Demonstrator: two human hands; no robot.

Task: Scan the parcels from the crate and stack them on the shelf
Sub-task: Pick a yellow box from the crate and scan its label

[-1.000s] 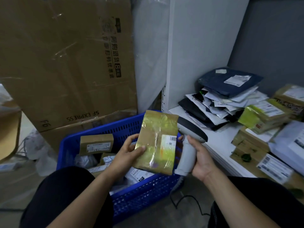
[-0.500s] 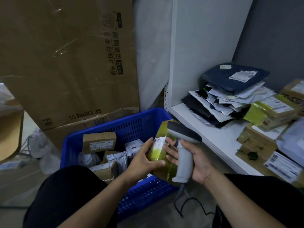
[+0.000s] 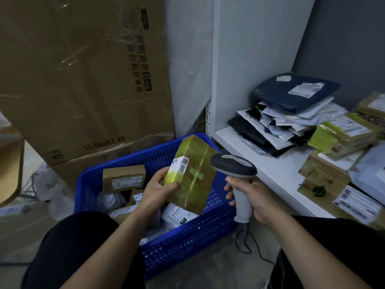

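My left hand (image 3: 159, 187) grips a brown parcel wrapped in yellow-green tape (image 3: 193, 174), tilted above the blue crate (image 3: 187, 247); its white label faces up and left. My right hand (image 3: 254, 197) holds a grey barcode scanner (image 3: 235, 167) by its handle, just right of the parcel, head pointing left toward it. Inside the crate lie a brown box (image 3: 124, 178) and several white bagged parcels. The white shelf (image 3: 270, 170) to the right carries a pile of mailer bags (image 3: 291, 113) and several taped boxes (image 3: 341, 136).
A large SF Express cardboard box (image 3: 83, 80) leans behind the crate. The shelf's white side panel (image 3: 250, 59) rises right of it. The scanner's cable (image 3: 248, 245) trails on the floor. My dark-clothed knees fill the bottom corners.
The parcel has turned in my left hand, so its label end now faces up and left. The scanner moved from against the parcel to its right side.
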